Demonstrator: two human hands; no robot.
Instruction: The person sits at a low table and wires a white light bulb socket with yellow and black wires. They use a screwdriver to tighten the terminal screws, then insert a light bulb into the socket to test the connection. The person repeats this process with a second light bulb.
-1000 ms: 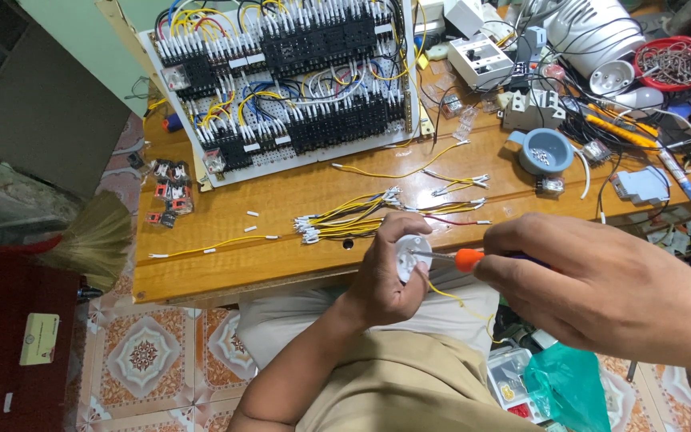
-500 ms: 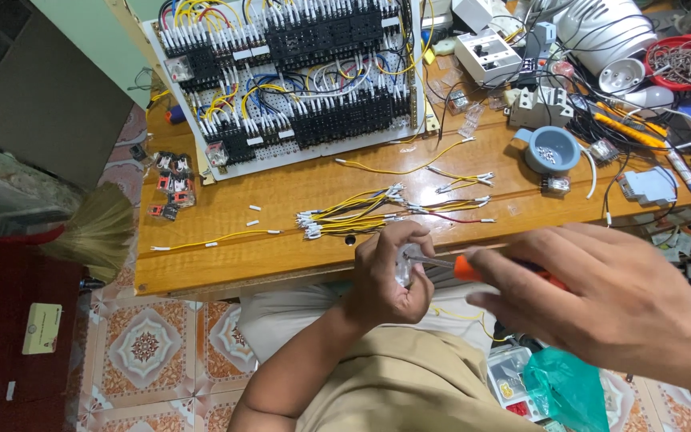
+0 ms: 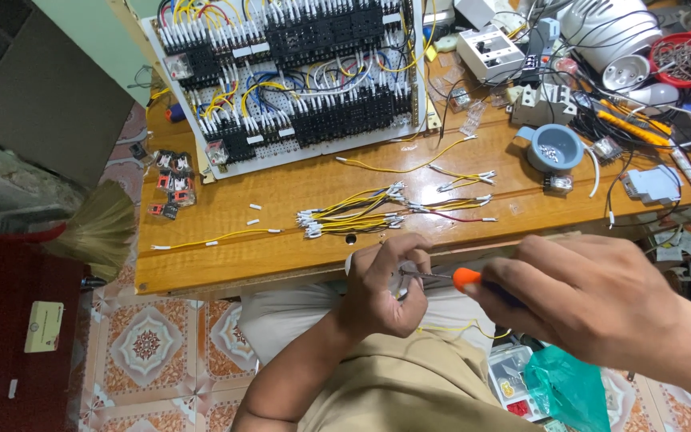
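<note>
Left hand: the left hand [image 3: 383, 290] is curled shut around a small white part [image 3: 404, 270], held over the lap just near the wooden table [image 3: 225, 248] edge.
Right hand: the right hand [image 3: 593, 300] grips a screwdriver [image 3: 451, 278] by its orange handle; the metal tip touches the white part.
Yellow wire: a yellow wire [image 3: 461, 328] hangs below the left hand.
Table: a bundle of yellow wires [image 3: 361, 214] lies just beyond the hands; a wired panel [image 3: 297, 72] stands at the far side; a blue cup [image 3: 553, 148] sits far right.
</note>
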